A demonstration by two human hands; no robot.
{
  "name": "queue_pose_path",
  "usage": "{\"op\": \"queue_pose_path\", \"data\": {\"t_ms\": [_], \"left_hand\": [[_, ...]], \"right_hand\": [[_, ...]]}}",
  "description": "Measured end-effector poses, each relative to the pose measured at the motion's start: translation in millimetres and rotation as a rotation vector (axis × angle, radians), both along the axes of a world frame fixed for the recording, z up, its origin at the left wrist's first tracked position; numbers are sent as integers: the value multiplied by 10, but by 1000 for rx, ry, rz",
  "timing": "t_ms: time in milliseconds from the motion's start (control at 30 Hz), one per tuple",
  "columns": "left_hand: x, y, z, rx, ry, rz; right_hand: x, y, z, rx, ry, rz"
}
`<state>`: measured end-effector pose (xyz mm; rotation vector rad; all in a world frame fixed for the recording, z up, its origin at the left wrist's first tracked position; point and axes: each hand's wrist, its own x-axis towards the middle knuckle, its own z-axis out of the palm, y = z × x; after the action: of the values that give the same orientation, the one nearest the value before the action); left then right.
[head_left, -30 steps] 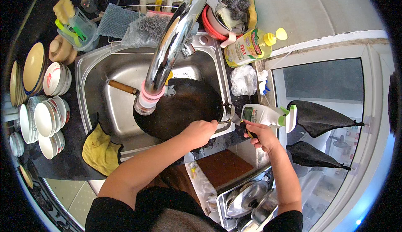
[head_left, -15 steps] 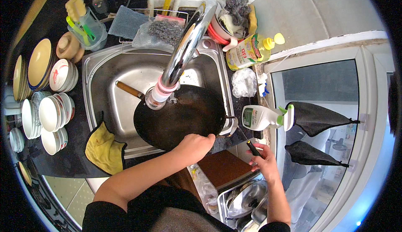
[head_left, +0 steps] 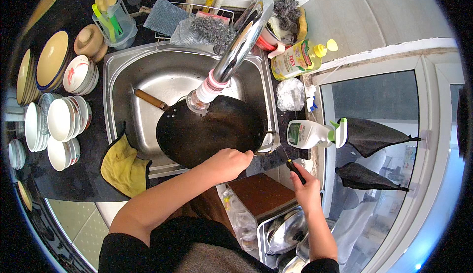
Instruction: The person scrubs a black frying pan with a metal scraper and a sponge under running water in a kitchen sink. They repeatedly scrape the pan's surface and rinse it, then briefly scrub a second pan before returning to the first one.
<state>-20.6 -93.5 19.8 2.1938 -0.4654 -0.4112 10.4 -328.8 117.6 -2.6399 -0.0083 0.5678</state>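
A black wok (head_left: 212,130) with a wooden handle (head_left: 150,98) lies tilted in the steel sink, its small loop handle (head_left: 267,141) at the right rim. My left hand (head_left: 231,165) is closed on the wok's near rim, close to that loop; its fingertips are partly hidden. In my right hand (head_left: 308,189) is a black-handled screwdriver (head_left: 294,168), its thin metal shaft pointing up toward the loop handle. Above the wok hangs the chrome faucet (head_left: 241,46) with a pink and white spout end.
Stacked bowls (head_left: 61,118) and a yellow cloth (head_left: 125,167) lie left of the sink (head_left: 111,91). A spray bottle (head_left: 308,134), a yellow soap bottle (head_left: 295,61) and a plastic bag (head_left: 290,95) stand right. Below is a rack with pot lids (head_left: 288,233).
My right hand has closed more firmly round the screwdriver's handle and shifted slightly up and left. My left hand stays at the wok's rim. The whole view has shifted a little.
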Motion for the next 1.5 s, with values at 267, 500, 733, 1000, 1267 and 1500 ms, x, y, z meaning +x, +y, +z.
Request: {"op": "queue_pose_path", "data": {"t_ms": [267,500,733,1000,1267,1500], "left_hand": [[20,26,94,26,37,-14],[-29,-24,3,38,0,-11],[-65,17,-15,26,22,-2],[-101,31,-6,-3,20,9],[-39,13,-50,1,-8,-24],[27,16,-6,29,2,-34]], "right_hand": [[175,-71,-74,-42,-42,131],[296,-73,-188,126,163,2],[96,-82,36,124,97,-53],[-65,-45,-89,70,-65,5],[171,16,-35,36,74,36],[403,29,30,-96,23,226]]}}
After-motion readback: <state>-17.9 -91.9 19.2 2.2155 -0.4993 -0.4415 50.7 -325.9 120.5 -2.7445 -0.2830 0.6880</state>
